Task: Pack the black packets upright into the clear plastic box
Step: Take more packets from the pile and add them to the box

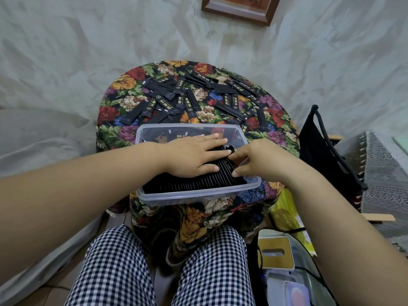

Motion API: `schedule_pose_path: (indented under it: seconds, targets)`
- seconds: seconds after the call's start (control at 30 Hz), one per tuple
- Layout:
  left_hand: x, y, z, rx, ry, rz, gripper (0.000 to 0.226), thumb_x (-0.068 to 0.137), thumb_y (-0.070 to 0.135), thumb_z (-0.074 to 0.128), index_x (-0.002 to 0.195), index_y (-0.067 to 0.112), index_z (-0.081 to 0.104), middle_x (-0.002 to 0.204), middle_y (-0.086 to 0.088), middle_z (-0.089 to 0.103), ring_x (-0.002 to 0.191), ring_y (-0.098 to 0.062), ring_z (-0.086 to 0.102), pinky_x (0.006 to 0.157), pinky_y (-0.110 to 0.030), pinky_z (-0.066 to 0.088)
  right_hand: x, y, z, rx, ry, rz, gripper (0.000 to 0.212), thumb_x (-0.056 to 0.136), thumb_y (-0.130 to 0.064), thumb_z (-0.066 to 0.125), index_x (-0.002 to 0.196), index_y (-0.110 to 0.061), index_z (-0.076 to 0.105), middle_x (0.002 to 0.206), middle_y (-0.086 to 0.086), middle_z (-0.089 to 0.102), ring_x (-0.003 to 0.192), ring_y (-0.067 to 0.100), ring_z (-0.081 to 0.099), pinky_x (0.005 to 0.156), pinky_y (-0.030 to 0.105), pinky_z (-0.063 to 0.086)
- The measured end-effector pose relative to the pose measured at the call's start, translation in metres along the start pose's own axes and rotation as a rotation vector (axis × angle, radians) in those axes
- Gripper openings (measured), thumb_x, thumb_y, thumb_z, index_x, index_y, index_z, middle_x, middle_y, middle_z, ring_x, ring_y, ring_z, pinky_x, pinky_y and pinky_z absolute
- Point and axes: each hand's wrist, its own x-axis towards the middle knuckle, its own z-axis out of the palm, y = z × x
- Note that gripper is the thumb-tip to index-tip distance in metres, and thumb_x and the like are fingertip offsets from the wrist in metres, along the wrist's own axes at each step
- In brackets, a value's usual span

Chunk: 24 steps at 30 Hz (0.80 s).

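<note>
A clear plastic box (152, 198) sits on the near part of a flowered stool. Inside it a row of black packets (194, 184) stands upright on edge. My left hand (194, 154) lies flat with straight fingers on top of that row, pressing it. My right hand (260, 160) comes in from the right, its fingertips and thumb curled on the packets at the row's right end. Several loose black packets (187, 100) lie scattered flat on the far half of the stool, beyond the box.
The flowered stool (123, 85) stands against a pale wall. A black fabric bag on a frame (326, 151) stands to the right, with a yellow bag (287, 208) and plastic containers (280, 261) below it. My checked trousers fill the bottom.
</note>
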Motion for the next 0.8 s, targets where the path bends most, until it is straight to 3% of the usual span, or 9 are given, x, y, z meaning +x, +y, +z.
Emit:
schedule_pose_path:
  seconds: [0.13, 0.23, 0.37, 0.47, 0.6, 0.67, 0.73, 0.8]
  targets:
    - [0.000, 0.000, 0.001, 0.016, -0.006, -0.008, 0.058, 0.100, 0.047, 0.020, 0.150, 0.028, -0.003, 0.158, 0.000, -0.017, 0.144, -0.014, -0.017, 0.111, -0.023, -0.010, 0.005, -0.002, 0.006, -0.078, 0.063, 0.009, 0.043, 0.078, -0.034, 0.076, 0.116, -0.016, 0.066, 0.106, 0.004, 0.070, 0.096, 0.020, 0.064, 0.085, 0.037, 0.052]
    - [0.000, -0.001, 0.000, 0.007, -0.012, -0.016, 0.059, 0.099, 0.048, 0.021, 0.150, 0.029, -0.003, 0.158, 0.001, -0.016, 0.144, -0.013, -0.016, 0.111, -0.022, -0.009, 0.004, 0.000, 0.009, -0.070, 0.104, -0.004, 0.042, 0.079, -0.033, 0.075, 0.118, -0.019, 0.066, 0.104, 0.002, 0.070, 0.094, 0.018, 0.064, 0.085, 0.034, 0.051]
    - [-0.001, -0.001, -0.002, -0.021, -0.020, -0.014, 0.059, 0.099, 0.049, 0.024, 0.151, 0.030, 0.004, 0.159, 0.004, -0.010, 0.145, -0.012, -0.012, 0.114, -0.026, -0.001, -0.012, 0.014, 0.009, 0.184, 0.352, -0.017, 0.039, 0.082, -0.020, 0.073, 0.119, -0.023, 0.065, 0.101, -0.006, 0.068, 0.084, 0.007, 0.062, 0.079, 0.018, 0.044]
    - [0.000, -0.001, -0.003, -0.028, -0.008, -0.004, 0.057, 0.099, 0.048, 0.026, 0.150, 0.031, 0.008, 0.159, 0.006, -0.004, 0.145, -0.012, -0.008, 0.114, -0.028, 0.004, -0.019, 0.029, 0.020, 0.287, 0.491, 0.029, 0.041, 0.081, -0.018, 0.074, 0.121, -0.024, 0.063, 0.107, -0.007, 0.063, 0.083, 0.010, 0.061, 0.076, 0.020, 0.043]
    - [0.005, 0.002, -0.008, -0.059, 0.001, 0.011, 0.056, 0.099, 0.046, 0.029, 0.150, 0.030, 0.015, 0.159, 0.007, 0.001, 0.145, -0.012, -0.003, 0.113, -0.026, 0.006, -0.020, 0.037, 0.039, 0.564, 0.447, 0.100, 0.042, 0.087, -0.017, 0.068, 0.127, -0.024, 0.059, 0.105, -0.010, 0.063, 0.087, 0.014, 0.063, 0.080, 0.027, 0.051]
    - [0.008, 0.004, -0.010, -0.100, 0.006, 0.012, 0.055, 0.099, 0.044, 0.033, 0.150, 0.028, 0.018, 0.159, 0.007, 0.003, 0.145, -0.011, 0.001, 0.111, -0.023, 0.008, -0.018, 0.041, 0.045, 0.673, 0.444, 0.117, 0.037, 0.089, -0.017, 0.065, 0.125, -0.025, 0.061, 0.096, -0.009, 0.067, 0.080, 0.010, 0.064, 0.072, 0.023, 0.053]
    - [0.012, 0.005, -0.011, -0.207, 0.047, -0.019, 0.054, 0.099, 0.040, 0.036, 0.149, 0.027, 0.021, 0.158, 0.007, 0.008, 0.144, -0.010, 0.009, 0.110, -0.022, 0.013, -0.017, 0.044, 0.050, 0.670, 0.467, 0.097, 0.033, 0.090, -0.020, 0.064, 0.123, -0.025, 0.063, 0.091, -0.008, 0.066, 0.070, 0.003, 0.059, 0.062, 0.011, 0.044]
    - [0.016, 0.005, -0.013, -0.319, 0.115, -0.080, 0.051, 0.100, 0.037, 0.038, 0.148, 0.025, 0.025, 0.157, 0.006, 0.015, 0.142, -0.011, 0.018, 0.110, -0.025, 0.018, -0.016, 0.046, 0.054, 0.680, 0.495, 0.080, 0.031, 0.089, -0.020, 0.065, 0.120, -0.028, 0.065, 0.091, -0.008, 0.063, 0.066, 0.002, 0.054, 0.064, 0.013, 0.040]
